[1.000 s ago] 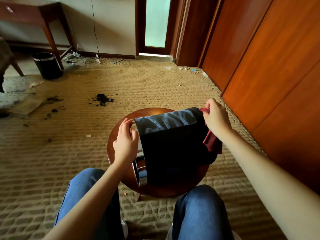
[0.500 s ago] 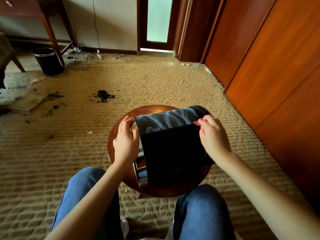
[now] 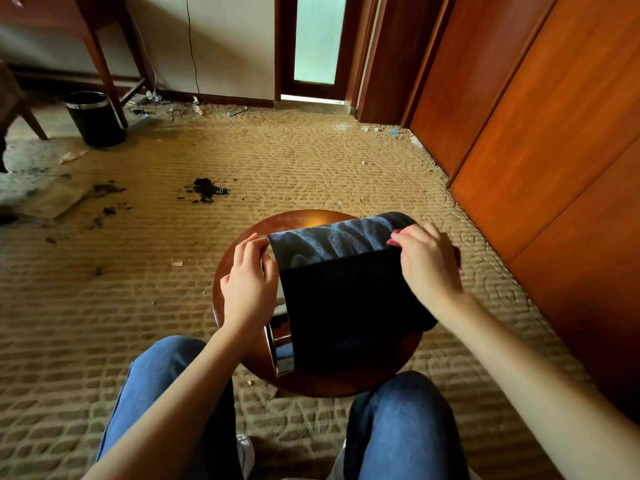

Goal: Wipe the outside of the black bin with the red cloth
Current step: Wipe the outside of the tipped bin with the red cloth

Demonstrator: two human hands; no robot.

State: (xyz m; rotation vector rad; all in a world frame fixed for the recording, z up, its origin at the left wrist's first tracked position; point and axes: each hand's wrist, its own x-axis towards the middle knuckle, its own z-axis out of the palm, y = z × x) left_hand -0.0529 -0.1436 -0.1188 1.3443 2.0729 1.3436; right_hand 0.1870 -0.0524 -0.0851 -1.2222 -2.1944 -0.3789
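Observation:
The black bin (image 3: 346,299) lies on its side on a round wooden stool (image 3: 304,218), its chrome rim (image 3: 282,355) towards my left. My left hand (image 3: 249,289) rests on the bin's rim end, fingers curled at its upper edge. My right hand (image 3: 427,268) presses the red cloth (image 3: 394,237) against the bin's right end. Only a small red edge of the cloth shows past my fingers; the rest is hidden under the hand.
A second black bin (image 3: 95,119) stands at the far left beside a wooden table leg (image 3: 104,64). Dark debris (image 3: 206,190) lies on the patterned carpet. Wooden wardrobe doors (image 3: 554,133) run along the right. My knees in jeans (image 3: 398,420) flank the stool.
My right hand with the cloth has slid from the bin's far right side up onto its top right end, covering most of the cloth. The left hand has stayed put.

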